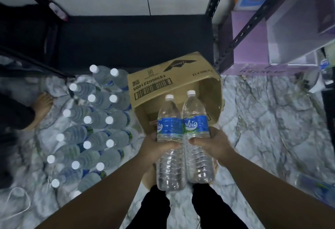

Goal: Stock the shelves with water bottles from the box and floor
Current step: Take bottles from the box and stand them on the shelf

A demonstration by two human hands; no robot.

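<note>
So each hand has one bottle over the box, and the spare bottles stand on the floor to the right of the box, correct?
Not quite. The head view shows the left hand and right hand each holding one bottle over the box, but the spare bottles stand on the floor to the left of the box.

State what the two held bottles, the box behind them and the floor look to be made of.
Left-hand bottle and right-hand bottle: clear, glossy, ribbed plastic, probably; white caps, blue film labels.
Box: brown matte corrugated cardboard, with printed barcode and folded flaps.
Floor: grey-white veined surface, marble or marble-look tile; which one is unclear.
</note>
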